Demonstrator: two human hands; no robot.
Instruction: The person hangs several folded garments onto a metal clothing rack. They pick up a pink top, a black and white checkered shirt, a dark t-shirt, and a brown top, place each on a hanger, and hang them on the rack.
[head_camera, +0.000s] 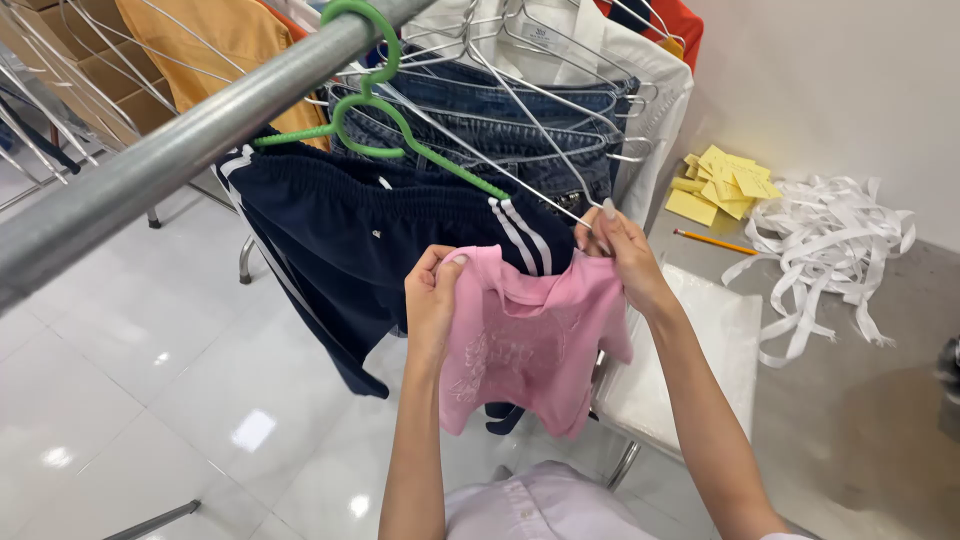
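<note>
A small pink shirt (530, 345) hangs between my two hands in front of a clothes rail. My left hand (432, 295) pinches its left shoulder. At the other shoulder my right hand (615, 245) grips the shirt together with the end of a thin metal wire hanger (520, 120). Just behind the shirt hang navy shorts (350, 235) with white stripes, on a green plastic hanger (385, 115) hooked over the grey metal rail (170, 150). Blue jeans (500, 115) hang further back.
A grey table (860, 400) on the right carries yellow paper tags (725, 185), a pencil (715, 242), a heap of white paper strips (830, 245) and a clear plastic bag (690, 360). An orange garment (215, 40) and a white shirt (650, 90) hang on the rail. Below is white glossy tile floor (130, 370).
</note>
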